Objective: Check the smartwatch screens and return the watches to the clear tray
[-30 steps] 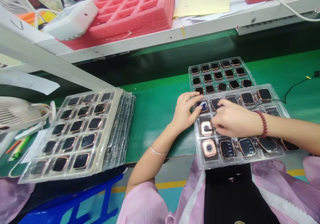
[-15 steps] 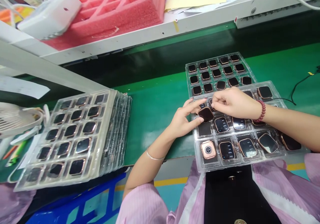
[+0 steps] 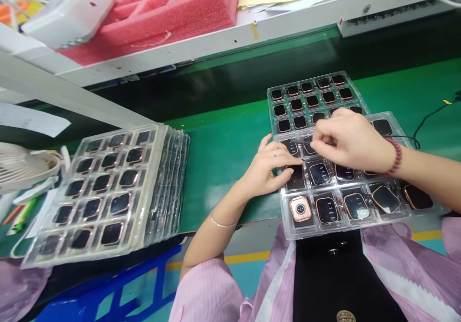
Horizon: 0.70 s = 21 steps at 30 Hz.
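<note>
A clear plastic tray (image 3: 311, 229) of square watch bodies lies at the table's front edge, overlapping a second filled tray (image 3: 320, 91) behind it. My left hand (image 3: 270, 166) reaches over the front tray's left side, thumb and index finger closing on a dark watch (image 3: 296, 178) in a left-column pocket. Over the back row hangs my right hand (image 3: 347, 137), fingers curled together; what they hold, if anything, is hidden. Near the front left corner a rose-gold watch (image 3: 300, 210) shows its sensor side, while its neighbour (image 3: 327, 210) shows a lit screen.
A tall stack of filled trays (image 3: 154, 187) stands at the left beside a white fan (image 3: 21, 168). Red foam (image 3: 187, 12) and papers lie on the shelf above. A black cable (image 3: 427, 120) crosses the table at the right. A blue stool (image 3: 122, 283) is below.
The dark watch has gone from between my left fingertips down into the left-column pocket. My right hand has lifted slightly and moved right, away from my left hand.
</note>
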Each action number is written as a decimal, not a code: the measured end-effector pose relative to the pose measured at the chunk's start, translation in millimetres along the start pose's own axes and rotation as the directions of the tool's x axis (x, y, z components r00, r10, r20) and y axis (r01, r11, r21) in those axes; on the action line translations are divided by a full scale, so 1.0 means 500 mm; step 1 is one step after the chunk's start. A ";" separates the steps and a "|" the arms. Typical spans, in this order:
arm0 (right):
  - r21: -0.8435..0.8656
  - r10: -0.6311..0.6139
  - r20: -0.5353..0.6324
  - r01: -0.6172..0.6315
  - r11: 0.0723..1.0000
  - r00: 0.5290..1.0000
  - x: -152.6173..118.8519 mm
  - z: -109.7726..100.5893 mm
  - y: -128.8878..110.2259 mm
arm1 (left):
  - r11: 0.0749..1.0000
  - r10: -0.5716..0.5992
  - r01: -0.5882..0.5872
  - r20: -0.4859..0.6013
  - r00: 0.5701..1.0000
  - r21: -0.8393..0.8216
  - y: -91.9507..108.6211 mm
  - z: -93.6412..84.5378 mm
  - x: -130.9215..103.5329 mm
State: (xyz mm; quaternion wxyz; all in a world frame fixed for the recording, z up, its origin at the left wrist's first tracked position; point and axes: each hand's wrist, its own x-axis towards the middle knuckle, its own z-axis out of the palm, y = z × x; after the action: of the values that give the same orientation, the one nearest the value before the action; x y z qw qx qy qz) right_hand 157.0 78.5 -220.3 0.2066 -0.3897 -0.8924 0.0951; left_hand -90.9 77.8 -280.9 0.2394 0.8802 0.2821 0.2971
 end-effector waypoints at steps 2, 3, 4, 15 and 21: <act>0.012 -0.112 0.107 0.111 0.994 0.988 -0.031 -0.005 -0.042 | 0.996 0.039 -0.041 0.026 0.999 0.077 0.006 0.003 0.000; 0.016 -0.173 0.179 0.172 0.985 0.969 -0.048 -0.002 -0.063 | 0.995 0.046 -0.049 0.030 0.998 0.089 0.008 0.004 0.000; 0.020 -0.218 0.253 0.220 0.975 0.942 -0.064 0.004 -0.081 | 0.995 0.045 -0.047 0.024 0.999 0.084 0.008 0.005 -0.001; 0.522 0.186 0.215 -0.274 0.808 0.959 -0.036 0.009 -0.040 | 0.920 0.130 -0.073 0.126 0.983 -0.385 0.009 -0.005 -0.008; 0.495 0.285 0.213 -0.355 0.793 0.934 -0.034 0.024 -0.016 | 0.900 0.060 -0.020 0.079 0.995 -0.436 0.006 0.004 -0.009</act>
State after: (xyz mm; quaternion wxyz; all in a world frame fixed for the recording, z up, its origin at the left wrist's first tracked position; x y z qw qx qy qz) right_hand 156.8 60.4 -233.7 0.2288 -0.4569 -0.7641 0.3938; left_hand -91.6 72.2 -282.2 0.4361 0.8229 0.1794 0.3171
